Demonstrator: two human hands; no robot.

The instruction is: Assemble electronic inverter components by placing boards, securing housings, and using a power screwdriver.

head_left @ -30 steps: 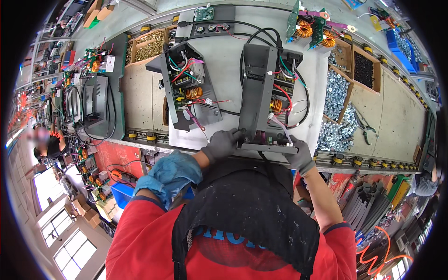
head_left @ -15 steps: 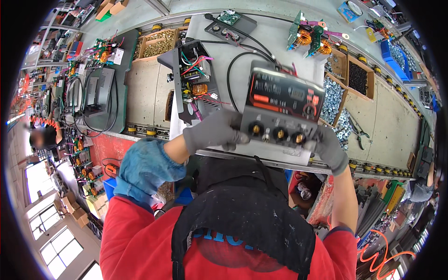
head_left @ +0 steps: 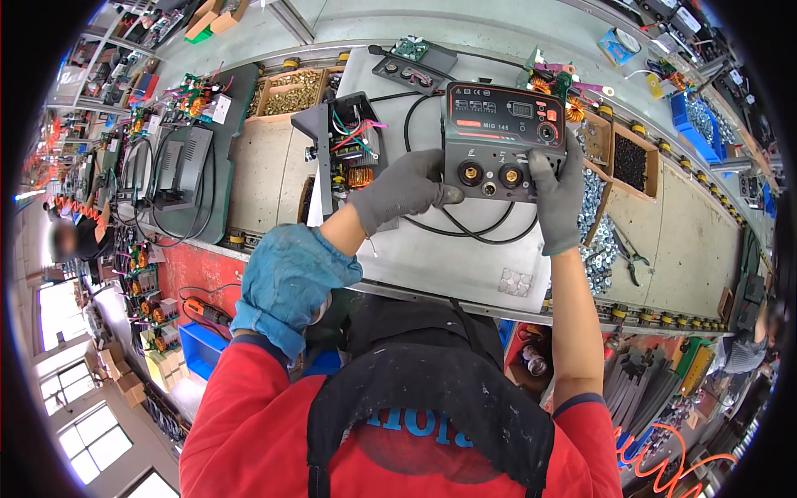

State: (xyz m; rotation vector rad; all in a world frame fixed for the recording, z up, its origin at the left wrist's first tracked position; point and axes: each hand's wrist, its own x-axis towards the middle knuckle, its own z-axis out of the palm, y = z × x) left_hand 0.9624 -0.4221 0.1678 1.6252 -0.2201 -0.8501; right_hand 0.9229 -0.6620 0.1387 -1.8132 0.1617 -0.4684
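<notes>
Both my hands, in grey work gloves, hold a welding machine front panel (head_left: 503,124) above the bench. It is dark grey and black with red markings, a small display, a knob and brass-centred sockets along its lower part. My left hand (head_left: 405,189) is closed on the panel's left edge. My right hand (head_left: 559,192) grips its lower right corner, the thumb lying on the front. Black cable (head_left: 465,232) loops out below the panel. Just left stands an open machine chassis (head_left: 325,170) with coloured wires and a copper coil (head_left: 359,178).
Wooden bins of brass fittings (head_left: 295,95), washers and nuts (head_left: 591,199) and dark screws (head_left: 631,158) line the bench. Pliers (head_left: 631,253) lie at the right. Circuit boards (head_left: 548,76) and another panel (head_left: 407,73) lie at the far side. A machine casing (head_left: 184,166) stands at the left.
Both hands have carried the front panel away from my body, and its face now shows more squarely. More cable and the white bench sheet show below it.
</notes>
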